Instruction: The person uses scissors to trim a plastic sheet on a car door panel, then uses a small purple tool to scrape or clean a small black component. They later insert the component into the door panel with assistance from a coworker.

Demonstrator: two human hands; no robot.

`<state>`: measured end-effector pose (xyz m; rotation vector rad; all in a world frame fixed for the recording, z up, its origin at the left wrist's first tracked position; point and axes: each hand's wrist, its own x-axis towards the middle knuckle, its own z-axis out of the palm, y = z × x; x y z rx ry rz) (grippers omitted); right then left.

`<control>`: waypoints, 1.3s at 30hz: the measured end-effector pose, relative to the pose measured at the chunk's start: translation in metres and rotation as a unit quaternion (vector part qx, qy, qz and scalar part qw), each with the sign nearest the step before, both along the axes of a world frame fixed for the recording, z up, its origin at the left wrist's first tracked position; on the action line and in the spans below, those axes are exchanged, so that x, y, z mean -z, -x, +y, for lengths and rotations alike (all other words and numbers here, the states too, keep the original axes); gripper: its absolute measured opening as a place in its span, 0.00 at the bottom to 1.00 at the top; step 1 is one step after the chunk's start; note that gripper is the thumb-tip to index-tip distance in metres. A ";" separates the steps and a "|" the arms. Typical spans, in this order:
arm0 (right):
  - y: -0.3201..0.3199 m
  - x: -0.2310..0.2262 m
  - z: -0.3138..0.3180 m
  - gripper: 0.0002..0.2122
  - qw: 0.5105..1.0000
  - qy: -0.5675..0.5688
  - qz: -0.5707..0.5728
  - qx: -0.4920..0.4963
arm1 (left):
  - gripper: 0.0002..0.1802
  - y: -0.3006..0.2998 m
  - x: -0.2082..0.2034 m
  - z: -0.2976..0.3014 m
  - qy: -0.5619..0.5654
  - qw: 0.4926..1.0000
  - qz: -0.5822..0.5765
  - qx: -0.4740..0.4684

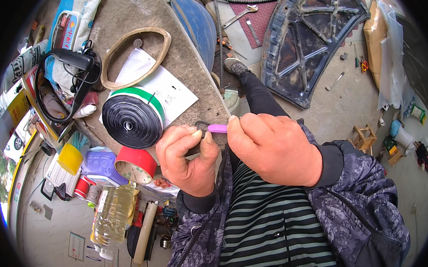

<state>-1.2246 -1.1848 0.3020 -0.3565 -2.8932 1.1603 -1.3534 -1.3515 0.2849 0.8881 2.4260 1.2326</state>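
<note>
Over the table's edge, my left hand [186, 156] pinches a small dark roundish piece [202, 126] between thumb and finger; its kind is too small to tell. My right hand [273, 148] is closed round a flat purple strip-like tool [217, 128], whose visible end meets the dark piece or lies just beside it. Left of my left hand is a coiled roll of black strip [128, 125] with a green and white outer band. It lies partly on a sheet of white paper [177, 97] with handwriting. An oval tan ring [164, 48] rests across the paper's upper part.
A red tape roll [147, 165], a yellow tape roll [70, 159], a purple pack [102, 164] and a bottle of yellowish liquid [115, 215] crowd the left. A black headset [70, 57] lies near a blue-white bag [87, 11]. On the floor: a dark ribbed panel [305, 56] and a wrench [239, 16].
</note>
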 end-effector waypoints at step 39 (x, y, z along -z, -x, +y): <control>0.008 -0.001 0.000 0.14 0.999 0.029 -0.004 0.041 | 0.19 0.004 0.000 0.000 -0.001 1.000 0.013 0.024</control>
